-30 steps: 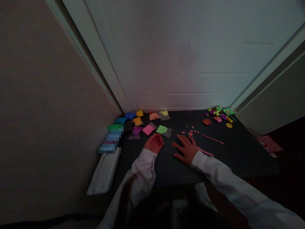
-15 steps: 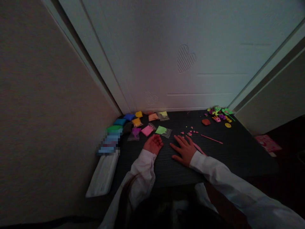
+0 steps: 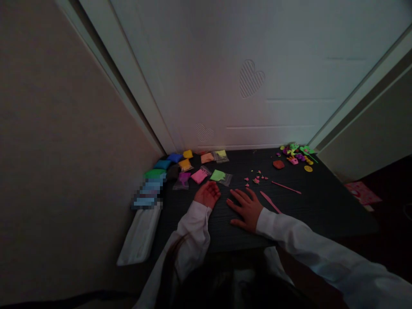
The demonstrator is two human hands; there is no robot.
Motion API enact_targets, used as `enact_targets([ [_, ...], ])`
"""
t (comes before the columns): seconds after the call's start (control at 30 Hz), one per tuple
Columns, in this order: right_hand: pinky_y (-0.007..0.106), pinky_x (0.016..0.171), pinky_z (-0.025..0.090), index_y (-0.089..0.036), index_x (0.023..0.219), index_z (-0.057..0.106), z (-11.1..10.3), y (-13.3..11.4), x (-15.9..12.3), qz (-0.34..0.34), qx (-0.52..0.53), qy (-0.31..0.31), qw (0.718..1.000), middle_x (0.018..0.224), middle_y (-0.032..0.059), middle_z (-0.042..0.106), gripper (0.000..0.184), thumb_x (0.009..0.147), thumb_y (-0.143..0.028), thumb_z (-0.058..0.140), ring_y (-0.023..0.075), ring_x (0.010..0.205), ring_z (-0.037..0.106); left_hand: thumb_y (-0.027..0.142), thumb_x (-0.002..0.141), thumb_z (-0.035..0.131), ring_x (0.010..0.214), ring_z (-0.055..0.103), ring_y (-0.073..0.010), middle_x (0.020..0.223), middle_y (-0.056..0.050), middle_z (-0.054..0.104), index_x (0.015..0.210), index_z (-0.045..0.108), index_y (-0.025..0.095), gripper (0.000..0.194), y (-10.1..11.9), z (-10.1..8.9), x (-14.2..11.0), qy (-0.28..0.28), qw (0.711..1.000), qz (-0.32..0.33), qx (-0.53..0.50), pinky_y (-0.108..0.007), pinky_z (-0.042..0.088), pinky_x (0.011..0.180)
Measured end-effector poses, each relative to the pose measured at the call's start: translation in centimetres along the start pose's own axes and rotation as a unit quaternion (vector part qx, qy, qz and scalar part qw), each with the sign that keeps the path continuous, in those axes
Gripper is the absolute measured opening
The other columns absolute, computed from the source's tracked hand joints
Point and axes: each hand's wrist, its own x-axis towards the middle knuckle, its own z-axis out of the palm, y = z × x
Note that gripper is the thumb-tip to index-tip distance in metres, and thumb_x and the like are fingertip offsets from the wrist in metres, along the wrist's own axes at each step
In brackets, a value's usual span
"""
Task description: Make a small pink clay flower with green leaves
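Observation:
My left hand (image 3: pixel 207 195) rests on the dark table with the palm turned up and the fingers loosely curled but apart; nothing shows in it. Palm down, my right hand (image 3: pixel 247 210) lies on the tabletop with its fingers spread; whatever may be under the palm is hidden. Just right of it is a pink clay knife (image 3: pixel 269 201), its near end by the sleeve. Small pink clay bits (image 3: pixel 256 180) lie beyond my right fingertips. A thin pink stick tool (image 3: pixel 286 187) sits farther right. Beyond my left hand are a green clay packet (image 3: pixel 218 175) and a pink clay packet (image 3: pixel 199 175).
More coloured clay packets (image 3: pixel 175 158) line the table's back left. A white tray (image 3: pixel 140 235) lies along the left edge. At the back right are a reddish lump (image 3: pixel 278 165), a yellow disc (image 3: pixel 308 168) and a pile of clay pieces (image 3: pixel 298 154). A white door (image 3: pixel 225 86) stands behind.
My right hand has slid slightly toward me and to the left, uncovering more of the pink clay knife and the pink bits. My left hand has stayed nearly still.

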Motion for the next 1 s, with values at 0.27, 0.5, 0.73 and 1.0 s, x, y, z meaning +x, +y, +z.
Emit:
enact_targets([
  [0.27,0.052,0.092,0.002,-0.029,0.123,0.03,0.19,0.44,0.09,-0.01,-0.01,0.001,1.0,0.135,0.0087,0.016,0.059,0.073,-0.06,0.028,0.028,0.12,0.019,0.024,0.074,0.044,0.057,0.053,-0.0119,0.06,-0.005,0.057,0.071,0.058,0.011,0.02,-0.1,0.02,0.07,0.003,1.0,-0.002,0.001,-0.028,0.042,0.058],
  [0.5,0.053,0.092,0.002,-0.03,0.123,0.03,0.27,0.52,0.12,0.018,-0.016,0.008,1.0,0.135,0.0093,0.016,0.058,0.073,-0.059,0.028,0.0293,0.12,0.019,0.024,0.074,0.044,0.057,0.054,-0.0121,0.06,-0.005,0.058,0.072,0.058,0.011,0.019,-0.09,0.22,0.12,0.009,1.0,-0.005,0.003,-0.028,0.042,0.058],
  [0.73,0.053,0.091,0.002,-0.03,0.123,0.031,0.14,0.41,0.19,0.043,-0.032,0.012,0.998,0.135,0.0097,0.016,0.058,0.073,-0.059,0.029,0.0305,0.119,0.019,0.024,0.074,0.044,0.055,0.054,-0.0117,0.059,-0.005,0.058,0.071,0.057,0.011,0.019,0.1,0.31,0.18,0.018,1.0,-0.016,-0.005,-0.027,0.042,0.056],
  [1.0,0.054,0.091,0.002,-0.031,0.121,0.033,0.08,0.75,0.53,0.059,-0.02,0.013,0.998,0.135,0.01,0.016,0.056,0.074,-0.059,0.023,0.0295,0.12,0.017,0.024,0.074,0.043,0.056,0.054,-0.0121,0.06,-0.006,0.059,0.073,0.058,0.01,0.02,0.0,0.0,0.28,0.002,1.0,-0.008,-0.009,-0.027,0.043,0.056],
])
